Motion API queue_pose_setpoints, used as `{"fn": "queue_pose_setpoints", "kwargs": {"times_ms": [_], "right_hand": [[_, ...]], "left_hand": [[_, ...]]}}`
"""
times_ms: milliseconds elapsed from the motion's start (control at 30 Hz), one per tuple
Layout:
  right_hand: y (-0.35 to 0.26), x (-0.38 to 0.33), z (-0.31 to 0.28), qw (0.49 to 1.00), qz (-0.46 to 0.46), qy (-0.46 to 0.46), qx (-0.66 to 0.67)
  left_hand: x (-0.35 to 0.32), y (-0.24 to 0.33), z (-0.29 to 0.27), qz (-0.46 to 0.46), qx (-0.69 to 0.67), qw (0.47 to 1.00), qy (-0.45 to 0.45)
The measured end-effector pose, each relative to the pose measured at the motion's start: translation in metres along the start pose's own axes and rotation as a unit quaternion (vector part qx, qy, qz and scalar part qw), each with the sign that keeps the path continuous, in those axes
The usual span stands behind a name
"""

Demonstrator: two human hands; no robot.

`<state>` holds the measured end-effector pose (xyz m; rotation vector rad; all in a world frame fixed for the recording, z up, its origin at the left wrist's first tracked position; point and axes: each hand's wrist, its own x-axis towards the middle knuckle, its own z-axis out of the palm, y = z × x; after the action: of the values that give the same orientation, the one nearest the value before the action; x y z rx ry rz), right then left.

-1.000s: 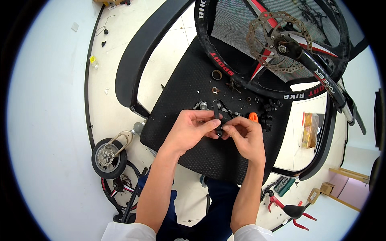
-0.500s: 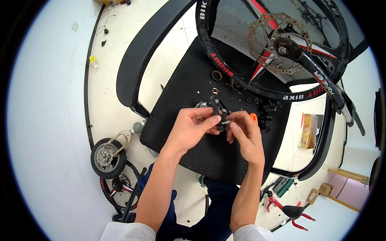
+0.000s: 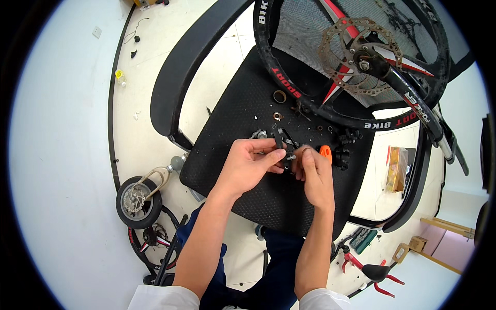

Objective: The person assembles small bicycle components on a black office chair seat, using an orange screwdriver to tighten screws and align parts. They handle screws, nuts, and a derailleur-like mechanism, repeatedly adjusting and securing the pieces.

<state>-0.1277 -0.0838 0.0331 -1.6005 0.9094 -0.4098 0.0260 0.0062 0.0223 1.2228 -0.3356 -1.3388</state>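
Observation:
My left hand (image 3: pixel 243 166) pinches a small black bracket-like bike part (image 3: pixel 279 138) between thumb and fingers, just above the black seat. A short silver bolt (image 3: pixel 291 157) sticks out of the part's right side. Beside that bolt is my right hand (image 3: pixel 319 178), its thumb and fingers drawn together; whatever is between them is hidden. Behind my left fingertips lies a silver metal piece (image 3: pixel 260 134). An orange-ended object (image 3: pixel 325 152) and black clamp-like parts (image 3: pixel 341 158) rest just right of my right hand.
A mesh office chair seat (image 3: pixel 232 103) carries a ring (image 3: pixel 279 96), a small nut (image 3: pixel 278 117) and scattered bits. A spoked wheel with a disc rotor (image 3: pixel 330 57) leans across its back. Armrests (image 3: pixel 178 77) flank it. A small wheel (image 3: pixel 138 202) stands on the floor at left.
My right fingers have curled in and turned slightly beside the bolt. My left hand and the black part have barely moved.

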Motion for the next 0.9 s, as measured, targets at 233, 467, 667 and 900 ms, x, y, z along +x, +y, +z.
{"fn": "queue_pose_setpoints", "kwargs": {"times_ms": [233,467,667,900], "right_hand": [[0.005,0.001,0.0,1.0,-0.008,0.012,-0.012],[0.011,0.001,-0.007,0.999,-0.013,-0.032,-0.035],[0.005,0.0,-0.001,1.0,-0.006,-0.015,-0.026],[0.004,0.0,-0.001,0.999,-0.026,-0.005,-0.017]], "left_hand": [[-0.001,0.0,0.001,-0.001,0.004,1.0,-0.001],[0.0,-0.003,-0.001,0.009,-0.005,1.0,0.002],[-0.001,0.001,0.0,0.002,0.0,1.0,-0.001],[-0.002,0.002,0.001,-0.007,0.008,1.0,-0.007]]}}
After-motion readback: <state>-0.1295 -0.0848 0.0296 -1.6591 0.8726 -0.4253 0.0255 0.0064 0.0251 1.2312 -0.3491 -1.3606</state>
